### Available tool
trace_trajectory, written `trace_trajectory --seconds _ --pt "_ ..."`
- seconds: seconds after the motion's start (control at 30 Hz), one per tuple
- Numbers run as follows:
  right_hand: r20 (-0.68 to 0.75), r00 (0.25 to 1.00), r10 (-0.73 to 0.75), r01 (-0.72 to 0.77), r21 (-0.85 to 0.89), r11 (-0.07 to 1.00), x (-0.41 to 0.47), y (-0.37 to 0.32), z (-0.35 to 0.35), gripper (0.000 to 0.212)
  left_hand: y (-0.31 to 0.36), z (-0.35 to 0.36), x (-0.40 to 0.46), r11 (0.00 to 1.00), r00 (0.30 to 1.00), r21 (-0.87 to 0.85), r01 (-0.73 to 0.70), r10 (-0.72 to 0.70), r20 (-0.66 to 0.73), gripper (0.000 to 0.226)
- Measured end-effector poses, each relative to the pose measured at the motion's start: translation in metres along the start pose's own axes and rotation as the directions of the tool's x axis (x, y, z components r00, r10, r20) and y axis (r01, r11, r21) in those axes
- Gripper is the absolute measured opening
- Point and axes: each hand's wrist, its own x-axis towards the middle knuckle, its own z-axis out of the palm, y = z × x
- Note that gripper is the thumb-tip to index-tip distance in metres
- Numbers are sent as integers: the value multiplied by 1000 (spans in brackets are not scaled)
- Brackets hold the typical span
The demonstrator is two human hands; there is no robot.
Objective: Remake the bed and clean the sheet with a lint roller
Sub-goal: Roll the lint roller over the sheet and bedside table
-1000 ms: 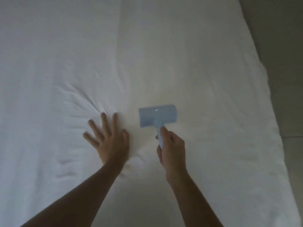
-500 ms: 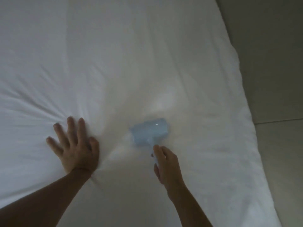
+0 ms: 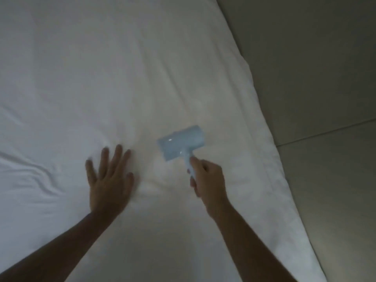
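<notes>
A white sheet covers the bed and fills most of the view. A pale blue lint roller lies with its head on the sheet near the middle. My right hand grips its handle from below. My left hand lies flat on the sheet to the left of the roller, palm down with the fingers spread. Creases run through the sheet to the left of that hand.
The bed's right edge runs diagonally from the top middle to the bottom right. Beyond it is a grey tiled floor with one grout line.
The view has swung, so the bed edge sits differently in frame. My left hand has come closer to the roller than half a second ago. The roller head has tilted a little.
</notes>
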Motion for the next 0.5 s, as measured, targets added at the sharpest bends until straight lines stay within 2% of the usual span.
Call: trace_trajectory --seconds 0.13,0.23,0.5 --pt "-111 992 57 -46 95 994 97 -37 -19 35 3 32 4 995 999 93 21 -24 33 68" --pt "-65 991 113 -111 38 993 122 -39 -34 33 2 32 0 994 999 106 19 -21 24 70" --pt "-26 960 280 -281 -79 956 -2 79 -110 39 1 30 -1 996 996 80 51 -57 73 71"
